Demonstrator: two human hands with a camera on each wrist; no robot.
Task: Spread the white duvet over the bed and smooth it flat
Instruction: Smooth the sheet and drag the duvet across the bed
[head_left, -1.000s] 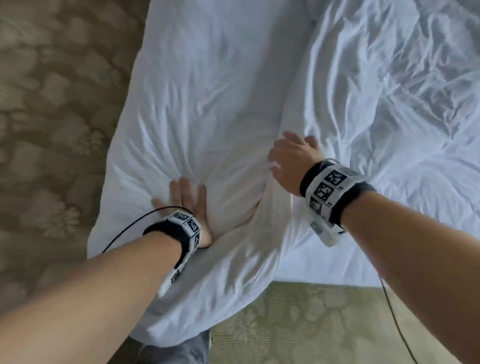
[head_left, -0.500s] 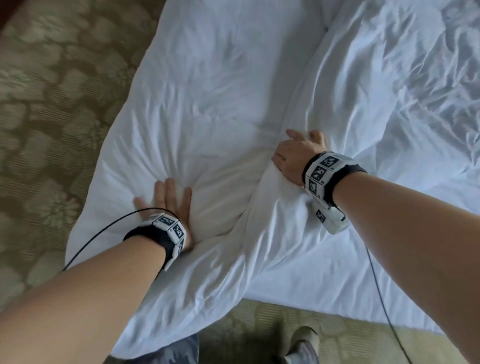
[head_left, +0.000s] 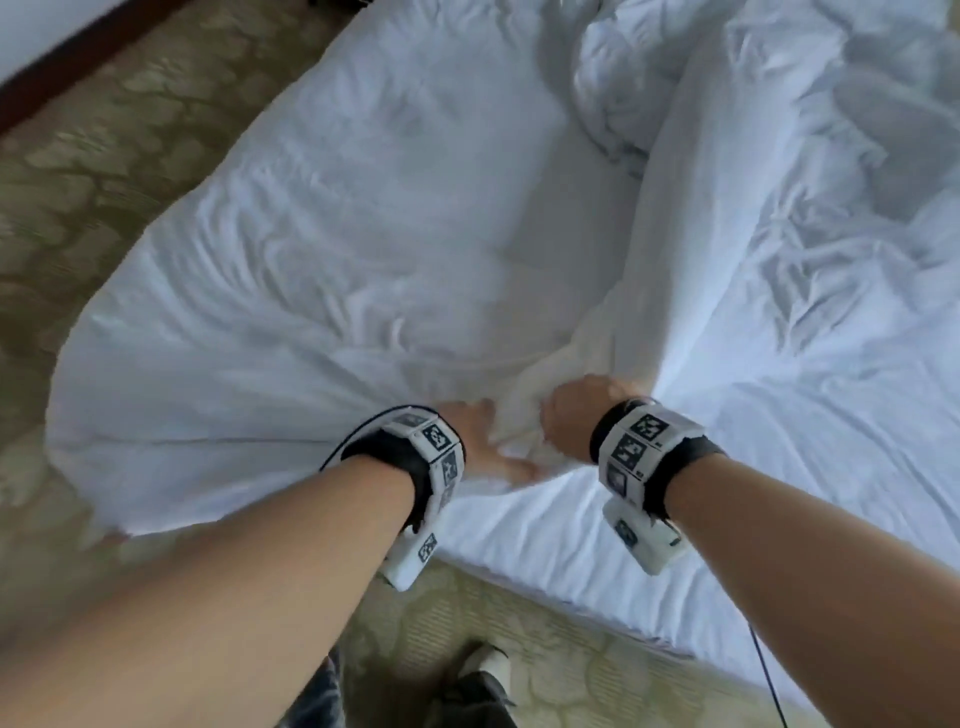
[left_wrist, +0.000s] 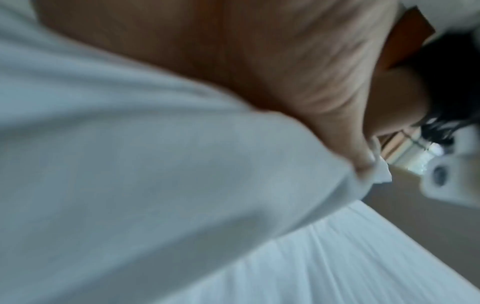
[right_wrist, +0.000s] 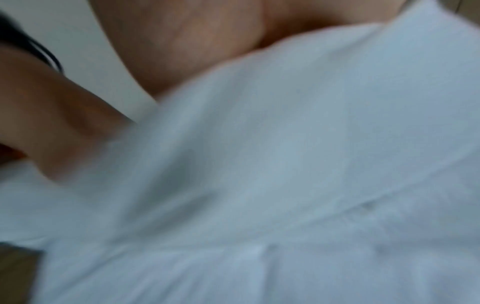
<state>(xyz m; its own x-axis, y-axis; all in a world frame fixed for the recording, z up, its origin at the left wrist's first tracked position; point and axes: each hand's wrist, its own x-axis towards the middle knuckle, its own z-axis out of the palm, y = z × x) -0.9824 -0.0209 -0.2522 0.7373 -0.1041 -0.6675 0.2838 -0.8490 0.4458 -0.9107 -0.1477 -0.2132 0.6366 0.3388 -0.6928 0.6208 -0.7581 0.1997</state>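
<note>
Far to the left of our hands lay the patterned beige carpet (head_left: 104, 171), and a corner of the white duvet (head_left: 363, 249) hung over it, off the bed's edge. From that overhanging corner the duvet ran rightward in long creases that gathered toward our hands; beyond them it lay rumpled, with a bunched heap further up and to the right.

Our left hand (head_left: 485, 441) sat just left of the gathered fabric, palm down on the duvet, its fingers reaching into the folds. From the head view we could not tell for certain whether they were curled round cloth; in the left wrist view, though blurred, a fingertip (left_wrist: 363, 172) pinched a small fold of white fabric, so we took the hand to be gripping the duvet.

Just right of it, almost touching, our right hand (head_left: 582, 421) was closed into a fist round a bunch of the duvet, and a taut ridge of cloth rose from the fist away from us. The right wrist view was blurred and showed little beyond white cloth pressed against the palm (right_wrist: 197, 41).

Below and to the right of the right hand we saw the flat white bed sheet (head_left: 779, 519) exposed on the mattress, and under our forearms the carpet again, with a shoe (head_left: 483, 670) beside the bed.
</note>
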